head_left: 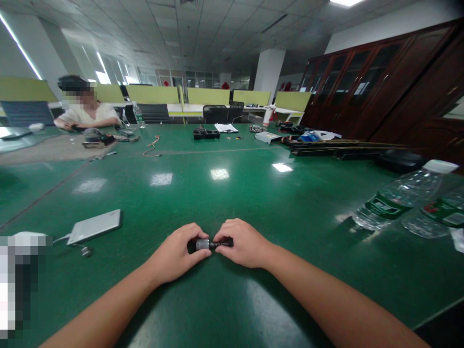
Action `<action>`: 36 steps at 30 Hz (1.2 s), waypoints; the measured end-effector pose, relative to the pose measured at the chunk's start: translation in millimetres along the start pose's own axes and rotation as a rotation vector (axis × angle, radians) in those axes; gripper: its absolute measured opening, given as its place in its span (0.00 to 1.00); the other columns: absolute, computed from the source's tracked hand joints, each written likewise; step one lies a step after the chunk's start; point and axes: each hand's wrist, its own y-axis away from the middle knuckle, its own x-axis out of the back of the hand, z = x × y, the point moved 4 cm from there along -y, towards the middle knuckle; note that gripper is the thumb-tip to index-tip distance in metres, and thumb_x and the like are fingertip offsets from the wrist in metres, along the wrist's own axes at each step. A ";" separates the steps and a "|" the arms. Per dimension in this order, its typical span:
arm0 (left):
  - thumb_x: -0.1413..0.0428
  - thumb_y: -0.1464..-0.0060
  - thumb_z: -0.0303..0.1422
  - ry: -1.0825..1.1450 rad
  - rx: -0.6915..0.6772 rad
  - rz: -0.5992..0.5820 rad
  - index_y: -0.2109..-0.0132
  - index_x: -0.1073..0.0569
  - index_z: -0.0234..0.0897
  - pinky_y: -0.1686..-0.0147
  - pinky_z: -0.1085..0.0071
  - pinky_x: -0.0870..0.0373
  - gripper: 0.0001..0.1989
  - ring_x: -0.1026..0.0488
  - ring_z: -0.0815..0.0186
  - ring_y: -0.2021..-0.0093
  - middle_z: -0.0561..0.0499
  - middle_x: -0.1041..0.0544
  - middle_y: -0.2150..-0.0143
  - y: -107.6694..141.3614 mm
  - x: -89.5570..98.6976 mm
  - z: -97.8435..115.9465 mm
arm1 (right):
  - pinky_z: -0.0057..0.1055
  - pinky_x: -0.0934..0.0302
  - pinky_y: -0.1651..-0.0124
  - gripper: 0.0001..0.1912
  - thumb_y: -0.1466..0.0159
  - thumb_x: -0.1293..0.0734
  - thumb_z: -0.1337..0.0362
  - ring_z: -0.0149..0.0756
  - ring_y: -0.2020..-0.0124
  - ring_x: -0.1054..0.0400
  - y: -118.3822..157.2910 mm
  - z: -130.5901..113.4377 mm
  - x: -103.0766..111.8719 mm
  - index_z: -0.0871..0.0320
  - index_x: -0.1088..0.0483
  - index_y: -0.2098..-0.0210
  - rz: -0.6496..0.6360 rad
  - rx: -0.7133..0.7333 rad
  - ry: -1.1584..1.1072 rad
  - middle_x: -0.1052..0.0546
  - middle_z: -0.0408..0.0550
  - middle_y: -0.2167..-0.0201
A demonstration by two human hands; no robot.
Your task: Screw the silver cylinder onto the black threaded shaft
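Observation:
Both of my hands meet low in the middle of the view, just over the green table (217, 203). Closed around a short grey metal cylinder (202, 244) is my left hand (180, 253), thumb in front and fingers behind. Out of the cylinder's right side runs a thin dark rod with a ridged or coiled look (219, 244). My right hand (242, 244) pinches that rod between thumb and fingers. The rod's right end and the cylinder's left end are partly covered by my hands.
A silver power bank (94, 226) with a cable lies at left. Two water bottles (395, 203) stand at right. Farther back are a black tray-like part (206, 134), papers (226, 128), a cord (150, 147) and long dark strips (326, 147). Another person (87, 113) sits across at far left.

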 end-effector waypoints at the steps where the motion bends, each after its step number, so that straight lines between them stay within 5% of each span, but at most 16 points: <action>1: 0.40 0.43 0.37 0.000 -0.002 0.000 0.58 0.26 0.38 0.59 0.66 0.33 0.09 0.28 0.60 0.60 0.50 0.25 0.61 0.3 -0.1 -0.3 | 0.32 0.43 0.58 0.06 0.42 0.29 0.67 0.35 0.65 0.32 0.1 0.1 0.5 0.57 0.23 0.64 -0.008 -0.004 0.000 0.22 0.44 0.70; 36: 0.40 0.44 0.38 -0.005 -0.013 0.000 0.58 0.26 0.38 0.60 0.66 0.32 0.10 0.27 0.60 0.61 0.50 0.24 0.61 1.2 1.7 -1.2 | 0.28 0.38 0.65 0.07 0.48 0.26 0.69 0.33 0.68 0.29 9.9 29.9 30.5 0.57 0.21 0.67 -0.154 -0.224 -0.033 0.22 0.44 0.70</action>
